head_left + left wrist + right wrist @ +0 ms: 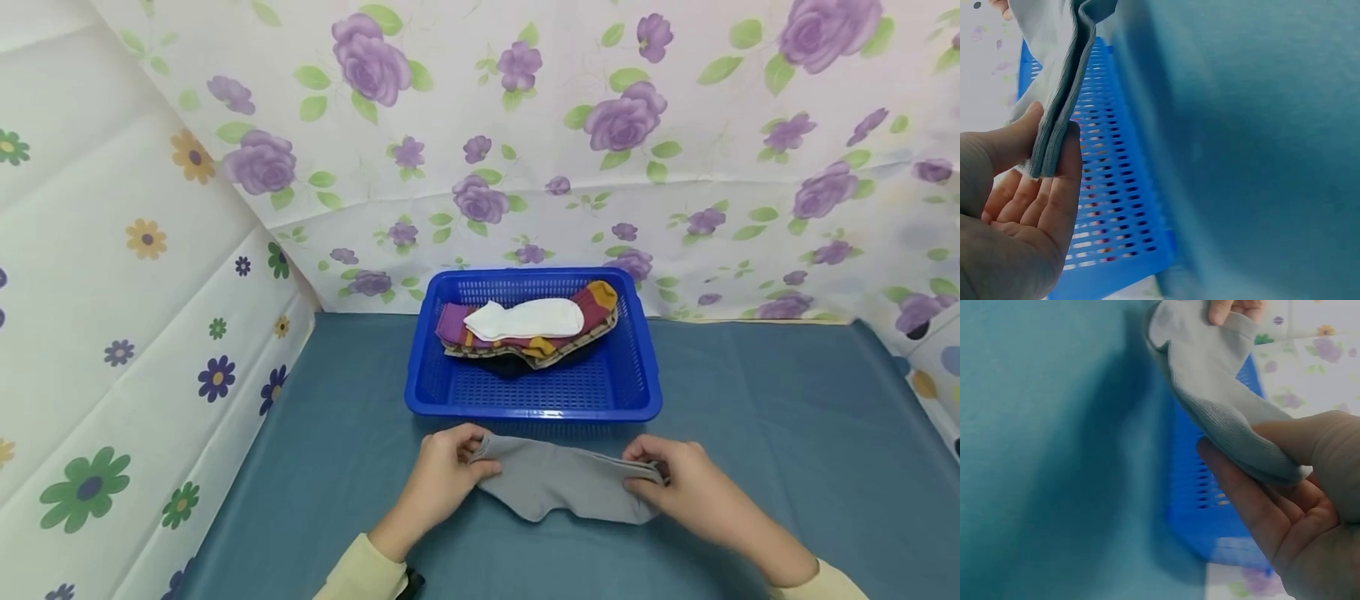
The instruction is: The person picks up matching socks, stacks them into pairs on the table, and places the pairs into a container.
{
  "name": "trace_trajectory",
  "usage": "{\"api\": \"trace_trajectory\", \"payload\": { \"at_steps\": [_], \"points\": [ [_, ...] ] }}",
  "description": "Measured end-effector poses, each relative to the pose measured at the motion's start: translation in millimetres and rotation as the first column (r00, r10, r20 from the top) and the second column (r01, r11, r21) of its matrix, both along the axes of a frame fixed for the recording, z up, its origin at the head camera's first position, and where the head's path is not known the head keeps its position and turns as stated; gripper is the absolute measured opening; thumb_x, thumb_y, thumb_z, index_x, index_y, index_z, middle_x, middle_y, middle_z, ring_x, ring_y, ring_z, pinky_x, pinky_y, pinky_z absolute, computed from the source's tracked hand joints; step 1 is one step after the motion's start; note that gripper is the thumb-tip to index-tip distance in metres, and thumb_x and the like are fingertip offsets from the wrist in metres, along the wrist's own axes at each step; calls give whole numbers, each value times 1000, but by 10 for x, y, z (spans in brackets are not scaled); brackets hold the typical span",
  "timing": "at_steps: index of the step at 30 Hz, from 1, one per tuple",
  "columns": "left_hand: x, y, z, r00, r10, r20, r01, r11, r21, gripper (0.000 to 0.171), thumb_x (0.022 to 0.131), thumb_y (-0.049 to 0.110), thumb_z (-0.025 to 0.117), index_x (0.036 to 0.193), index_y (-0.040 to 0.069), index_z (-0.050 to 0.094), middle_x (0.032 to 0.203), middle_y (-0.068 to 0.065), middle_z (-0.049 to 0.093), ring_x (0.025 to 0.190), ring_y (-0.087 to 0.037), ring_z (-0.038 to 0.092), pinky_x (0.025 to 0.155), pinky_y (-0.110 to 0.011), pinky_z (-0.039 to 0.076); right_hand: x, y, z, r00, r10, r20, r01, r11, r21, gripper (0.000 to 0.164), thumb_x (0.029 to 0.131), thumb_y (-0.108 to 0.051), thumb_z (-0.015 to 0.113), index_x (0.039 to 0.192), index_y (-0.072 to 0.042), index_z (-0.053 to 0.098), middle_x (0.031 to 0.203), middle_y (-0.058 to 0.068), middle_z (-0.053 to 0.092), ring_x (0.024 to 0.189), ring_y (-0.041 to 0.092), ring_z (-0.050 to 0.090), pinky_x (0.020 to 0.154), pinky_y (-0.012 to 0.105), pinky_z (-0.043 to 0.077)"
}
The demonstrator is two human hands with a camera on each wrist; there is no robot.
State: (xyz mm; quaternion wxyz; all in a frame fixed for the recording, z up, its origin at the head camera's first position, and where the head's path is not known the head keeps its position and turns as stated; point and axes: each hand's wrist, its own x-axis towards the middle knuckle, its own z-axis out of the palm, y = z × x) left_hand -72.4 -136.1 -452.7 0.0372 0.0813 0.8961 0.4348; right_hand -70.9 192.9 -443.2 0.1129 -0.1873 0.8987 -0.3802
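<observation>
A pair of grey socks (562,479), laid one on the other, is stretched between my two hands just in front of the blue basket. My left hand (442,471) pinches the cuff end between thumb and fingers; in the left wrist view the two ribbed cuffs of the socks (1060,106) lie together. At the toe end, my right hand (686,483) pinches the socks (1222,419) with the thumb on one face and fingers behind. The socks appear raised off the table, and a shadow falls beneath them in the right wrist view.
Behind the hands stands a blue plastic basket (532,414) with perforated walls. In it lie a white sock (525,319), maroon, purple and yellow socks (592,308), a checked one and something black. Blue-green cloth (330,450) covers the table. Flower-patterned sheets (480,150) rise behind and at the sides.
</observation>
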Motion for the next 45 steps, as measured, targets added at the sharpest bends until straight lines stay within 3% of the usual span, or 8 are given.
{"api": "trace_trajectory", "payload": {
  "at_steps": [6, 13, 17, 24, 28, 35, 39, 45],
  "points": [
    [-29, -31, 258, 996, 37, -77, -35, 999, 35, 16, 75, 24, 78, 87, 24, 67, 78, 10, 64, 65, -4, 57, 57, -21, 49, -39, 1, 333, 1000, -21, -20, 22, 1000, 18, 15, 81, -33, 72, 93, -34, 63, 60, -12, 53, 47, 2, 39, 44, 21, 38],
    [-236, -114, 578, 992, 60, -108, -48, 993, 110, 14, 77, 26, 77, 85, 28, 67, 78, 11, 65, 69, -6, 60, 60, -25, 51, -281, 44, 683, 994, -36, -106, 36, 999, -3, 12, 83, -38, 68, 94, -35, 65, 59, -11, 55, 44, 7, 39, 42, 23, 38],
    [-447, -149, 769, 989, 35, -144, -16, 991, 129, 14, 78, 27, 76, 88, 26, 68, 80, 10, 68, 71, -5, 63, 63, -26, 52, -512, 55, 852, 988, -43, -151, 44, 999, -1, 12, 83, -39, 68, 94, -36, 65, 61, -10, 56, 44, 10, 40, 42, 25, 38],
    [-991, -209, 994, 976, 21, -217, 5, 993, 117, 16, 78, 28, 76, 92, 21, 69, 83, 4, 69, 71, -10, 62, 62, -28, 52, -1041, -35, 1038, 966, -25, -257, 39, 998, 51, 11, 84, -34, 69, 95, -34, 66, 68, -10, 60, 48, 12, 42, 44, 26, 38],
    [-1283, -234, 1036, 974, 49, -220, -31, 996, 86, 21, 79, 26, 75, 95, 15, 68, 88, -1, 67, 74, -15, 60, 66, -31, 50, -1361, -129, 1106, 953, -10, -303, 37, 996, 83, 11, 84, -28, 70, 94, -28, 67, 76, -7, 60, 54, 14, 43, 47, 27, 38],
    [-1690, -254, 967, 988, 101, -115, -99, 995, 27, 35, 80, 27, 75, 108, 10, 66, 100, -5, 65, 90, -14, 59, 82, -34, 51, -1816, -229, 1133, 973, 7, -231, 24, 991, 130, 12, 82, -25, 73, 86, -17, 64, 63, 2, 43, 53, 15, 35, 49, 29, 33],
    [-1856, -269, 922, 993, 104, -62, -104, 995, 0, 23, 80, 27, 75, 85, 10, 60, 78, -1, 48, 70, -14, 41, 68, -29, 39, -2015, -245, 1114, 988, 35, -150, -17, 992, 124, 21, 81, -25, 73, 77, -13, 58, 62, 1, 41, 53, 15, 37, 53, 30, 36],
    [-1984, -242, 883, 997, 81, 1, -81, 994, -69, 38, 82, 24, 73, 73, 15, 37, 68, 1, 27, 60, -15, 27, 61, -31, 27, -2220, -300, 1020, 997, 44, -57, -34, 984, 172, 18, 81, -24, 74, 80, -10, 61, 62, 0, 40, 57, 16, 38, 56, 31, 36]
  ]
}}
